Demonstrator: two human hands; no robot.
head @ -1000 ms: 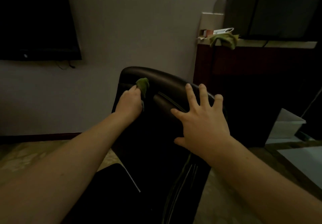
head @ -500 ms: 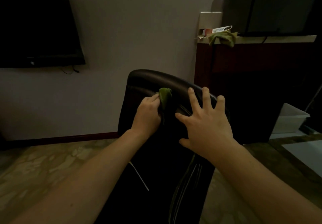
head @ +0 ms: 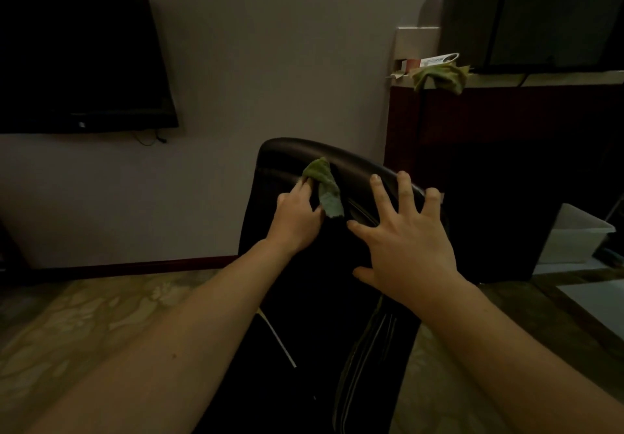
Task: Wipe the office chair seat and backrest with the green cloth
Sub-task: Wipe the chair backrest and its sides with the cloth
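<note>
- A dark flat rectangular screen hangs on the pale grey wall at the left, with a thin cable dangling under its lower right corner.
- A dark red skirting strip runs along the foot of that wall, above a beige mottled floor.
- The black glossy office chair backrest stands in the middle, its curved top edge catching a faint shine; the seat cannot be made out in the dim light.
- At the right, a dark red-brown wooden cabinet holds a second crumpled green rag draped over its top edge, beside a small white and red box.
- A white plastic storage tub sits on the floor at the far right.
- The left hand reaches forward with its bare forearm extended, fingers closed around the small green cloth, which is pressed against the upper backrest just below the top edge.
- The right hand lies flat on the backrest just beside the cloth, palm down, fingers spread wide and holding nothing, fingertips reaching the top edge.
</note>
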